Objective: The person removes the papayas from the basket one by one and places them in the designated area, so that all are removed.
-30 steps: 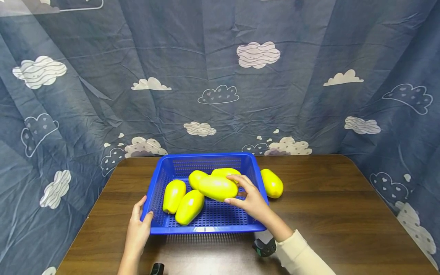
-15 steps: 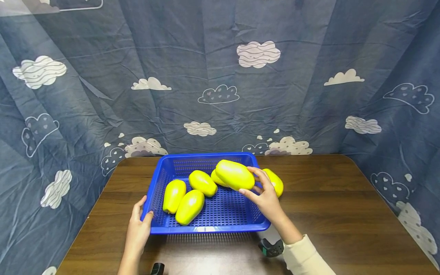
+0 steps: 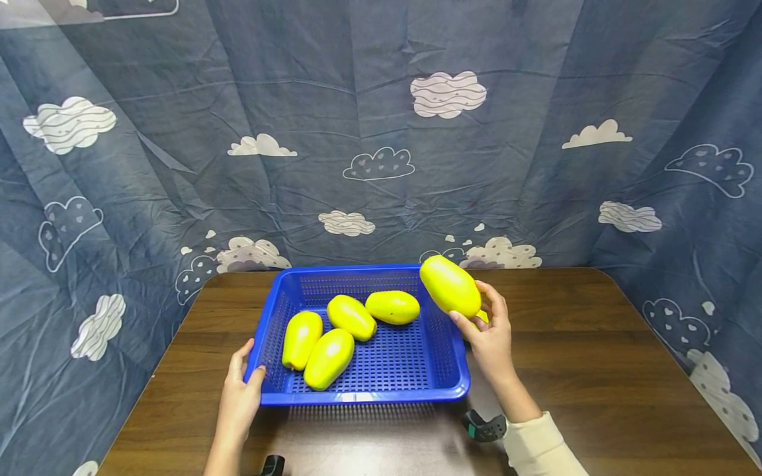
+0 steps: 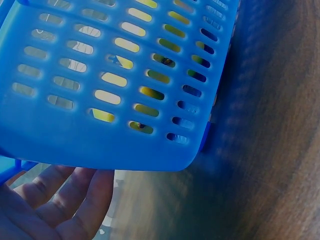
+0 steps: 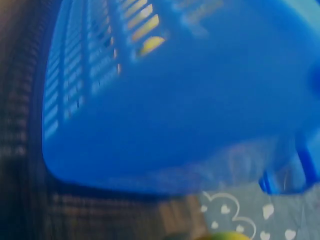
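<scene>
A blue plastic basket sits on the table, its left rim gripped by my left hand. In the left wrist view that hand's curled fingers reach under the rim. My right hand holds a yellow papaya between thumb and fingers, raised over the basket's right rim. Several other papayas lie inside, among them one at the back and one near the front. Behind the right hand, another papaya outside the basket is mostly hidden.
Brown wooden tabletop extends to the right of the basket. Behind it hangs a blue curtain with cloud prints. A black strap shows by the right sleeve, and a small black object at the front edge.
My right hand has carried the papaya up and right, from over the basket's middle to above its right rim. The back papaya is uncovered now. My left hand has stayed in place.
</scene>
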Demonstrator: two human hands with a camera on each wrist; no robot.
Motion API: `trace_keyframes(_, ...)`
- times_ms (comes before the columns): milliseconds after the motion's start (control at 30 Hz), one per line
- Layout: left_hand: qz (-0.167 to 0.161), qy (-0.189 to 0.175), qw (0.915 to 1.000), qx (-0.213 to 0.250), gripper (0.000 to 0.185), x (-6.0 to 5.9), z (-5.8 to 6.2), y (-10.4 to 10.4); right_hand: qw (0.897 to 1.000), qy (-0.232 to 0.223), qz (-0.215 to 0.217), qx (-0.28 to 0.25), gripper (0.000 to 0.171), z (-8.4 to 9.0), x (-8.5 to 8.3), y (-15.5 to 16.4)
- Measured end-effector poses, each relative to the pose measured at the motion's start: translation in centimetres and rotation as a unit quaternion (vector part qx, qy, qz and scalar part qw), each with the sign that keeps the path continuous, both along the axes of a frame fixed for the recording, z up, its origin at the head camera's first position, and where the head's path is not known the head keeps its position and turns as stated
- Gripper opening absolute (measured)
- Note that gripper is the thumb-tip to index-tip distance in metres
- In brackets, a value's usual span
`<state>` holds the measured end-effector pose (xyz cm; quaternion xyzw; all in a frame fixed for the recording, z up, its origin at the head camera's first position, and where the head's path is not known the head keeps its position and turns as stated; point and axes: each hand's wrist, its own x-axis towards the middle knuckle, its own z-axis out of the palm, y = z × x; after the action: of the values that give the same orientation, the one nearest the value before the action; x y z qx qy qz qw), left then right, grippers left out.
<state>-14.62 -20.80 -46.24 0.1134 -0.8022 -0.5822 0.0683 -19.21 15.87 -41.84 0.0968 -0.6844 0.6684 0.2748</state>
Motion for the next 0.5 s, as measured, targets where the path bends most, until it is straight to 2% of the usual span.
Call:
trace_keyframes(200, 0.001, -0.003, 1.0, -0.001, 0.051, 0.0, 0.0, 0.0, 0.997, 0.028, -0.056, -0.036, 0.063, -2.8, -1.6, 2.4)
trace_keyframes(300, 0.001, -0.005, 1.0, -0.001, 0.051, 0.0, 0.0, 0.0, 0.995, 0.042, -0.068, -0.064, 0.063, -4.3, -2.4, 3.6)
trace_keyframes(500, -0.002, -0.006, 1.0, -0.002, 0.051, 0.1, 0.1, 0.0, 0.989, 0.004, -0.14, -0.039, 0.064, -6.2, -2.9, 5.4)
